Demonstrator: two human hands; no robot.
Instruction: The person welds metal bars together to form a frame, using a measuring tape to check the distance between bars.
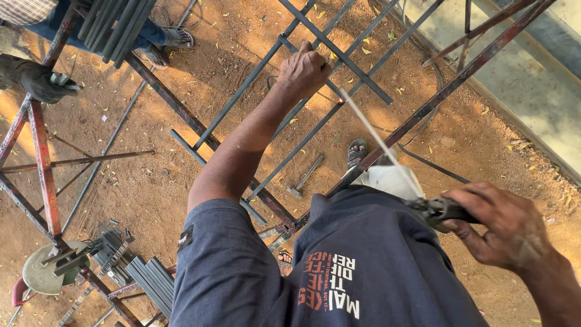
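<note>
My left hand (pixel 304 71) is closed around a dark steel bar of a grille frame (pixel 266 57) that stands over sandy ground. My right hand (pixel 505 227) grips a welding electrode holder (pixel 437 209) at the right. A thin pale welding rod (pixel 378 139) runs from the holder up and left, and its tip reaches the bars just right of my left hand. I wear a dark blue shirt with printing. One sandalled foot (pixel 357 151) shows below the frame.
Rusty angle-iron frames (pixel 42 157) stand at the left, with stacked flat steel strips (pixel 151 281) and a round metal disc (pixel 39 272) near them. Another person's gloved hand (pixel 39 82) and sandalled feet (pixel 172 42) are at top left. A hammer (pixel 304 177) lies on the sand. Concrete edge at right.
</note>
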